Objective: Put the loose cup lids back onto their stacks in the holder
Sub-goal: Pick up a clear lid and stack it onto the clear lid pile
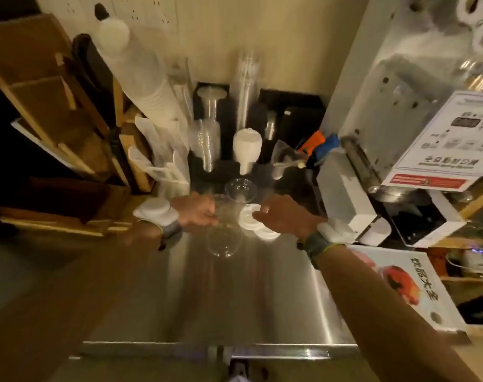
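Observation:
Loose lids lie on the steel counter (207, 299): a clear dome lid (240, 190) at the back, another clear lid (223, 241) nearer me, and white flat lids (247, 220), (266, 232). My right hand (284, 216) rests over the white lids, fingers touching the left one. Fingers curled, my left hand (197, 210) sits at the rim of a clear lid; the image is blurred there. The black holder (226, 166) behind carries a stack of clear lids (206, 144) and a stack of white lids (247, 146).
Tall sleeves of cups (141, 75) lean at the back left beside wooden racks (42, 106). A sealing machine (400, 106) with a printed sheet stands at the right. A white box (342, 194) and a picture card (405, 288) border the counter on the right.

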`<state>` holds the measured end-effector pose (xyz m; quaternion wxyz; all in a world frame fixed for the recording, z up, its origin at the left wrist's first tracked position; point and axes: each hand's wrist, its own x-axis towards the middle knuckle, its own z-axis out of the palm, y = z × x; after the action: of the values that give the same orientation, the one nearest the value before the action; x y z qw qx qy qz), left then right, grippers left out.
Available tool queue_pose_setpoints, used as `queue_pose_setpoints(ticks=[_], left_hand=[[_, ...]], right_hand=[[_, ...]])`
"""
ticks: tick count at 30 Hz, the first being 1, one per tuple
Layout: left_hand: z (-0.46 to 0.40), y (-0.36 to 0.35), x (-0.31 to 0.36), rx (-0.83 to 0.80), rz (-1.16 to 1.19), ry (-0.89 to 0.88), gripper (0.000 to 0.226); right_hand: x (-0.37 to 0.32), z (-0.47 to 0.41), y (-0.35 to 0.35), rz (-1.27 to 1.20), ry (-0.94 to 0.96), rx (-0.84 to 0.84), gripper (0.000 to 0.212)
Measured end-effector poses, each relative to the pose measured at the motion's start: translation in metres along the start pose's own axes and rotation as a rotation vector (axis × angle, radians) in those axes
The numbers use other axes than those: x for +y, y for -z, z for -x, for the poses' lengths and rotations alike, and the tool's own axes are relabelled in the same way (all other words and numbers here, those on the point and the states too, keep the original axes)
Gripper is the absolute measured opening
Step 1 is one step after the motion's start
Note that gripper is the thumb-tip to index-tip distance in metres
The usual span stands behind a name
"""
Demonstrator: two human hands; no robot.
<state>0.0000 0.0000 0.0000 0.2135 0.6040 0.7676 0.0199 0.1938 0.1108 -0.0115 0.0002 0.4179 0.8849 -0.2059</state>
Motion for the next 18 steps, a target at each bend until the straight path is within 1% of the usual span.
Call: queue_pose_setpoints(ticks=[1,3,6,9,13,15,18], left_hand=[[-0.024,-0.001,-0.004,0.003,0.017,0.047,0.036],[-0.040,-0.005,-0.007,0.043,0.055,0.117,0.036],[-0.083,0.000,-0.006,0.030,0.128,0.181,0.037],[-0.118,-0.002,-0.005,0.049,0.269,0.225,0.039],[-0.151,-0.010,-0.007,0.035,0.419,0.246,0.048],[-0.167,-0.015,-0.012,0.039,0.478,0.291,0.041],[-0.181,-0.022,-0.018,0.047,0.533,0.345,0.022]], right_hand=[[0.012,-0.025,0.000,-0.021,-0.005,-0.016,0.037],[0.021,-0.042,0.002,-0.021,0.014,-0.019,0.035],[0.045,-0.085,0.006,-0.090,-0.025,-0.046,0.031],[0.067,-0.124,0.000,-0.158,-0.083,-0.049,0.032],[0.081,-0.161,-0.013,-0.217,-0.098,-0.088,0.028],[0.088,-0.176,-0.022,-0.268,-0.112,-0.086,0.029],[0.091,-0.186,-0.034,-0.333,-0.130,-0.114,0.034]])
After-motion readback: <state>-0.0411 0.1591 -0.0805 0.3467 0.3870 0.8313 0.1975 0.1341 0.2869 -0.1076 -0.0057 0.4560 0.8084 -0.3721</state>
